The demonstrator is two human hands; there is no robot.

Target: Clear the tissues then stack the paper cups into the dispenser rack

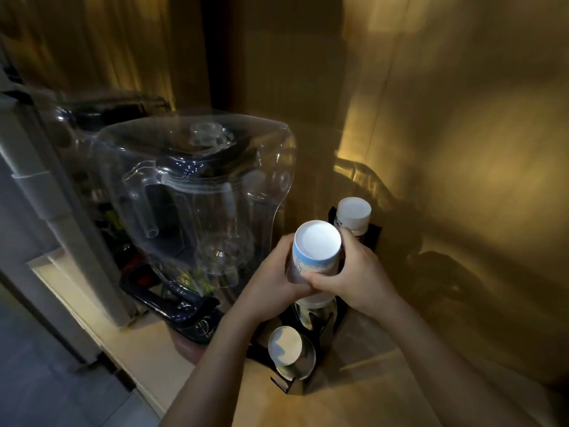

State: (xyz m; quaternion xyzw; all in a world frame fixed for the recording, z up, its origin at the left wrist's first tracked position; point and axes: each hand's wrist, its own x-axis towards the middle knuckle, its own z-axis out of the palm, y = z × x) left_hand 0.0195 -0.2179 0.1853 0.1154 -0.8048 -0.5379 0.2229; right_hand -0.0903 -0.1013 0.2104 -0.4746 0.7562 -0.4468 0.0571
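Both hands grip one stack of paper cups (311, 257), held upside down with its white base facing the camera. The left hand (271, 282) wraps the stack's left side with fingers closed around it; the right hand (360, 272) closes on the right side, its thumb pressed across the front of the paper wall. The stack sits over the middle slot of the black dispenser rack (323, 337), and its lower end seems to reach into that slot, though the hands hide the meeting point.

Behind the held stack, at the far end of the rack, a second cup stack (353, 214) stands inverted, close to the right hand's fingertips. At the near end of the rack, a single white cup (284, 345) lies tilted in the front slot.

Left of the rack, just beside it, stands a blender (197, 217) under a clear plastic cover with a dark blue base. Rack and blender both rest on a pale wooden counter (369, 389), dimly lit with warm light on the wall behind.
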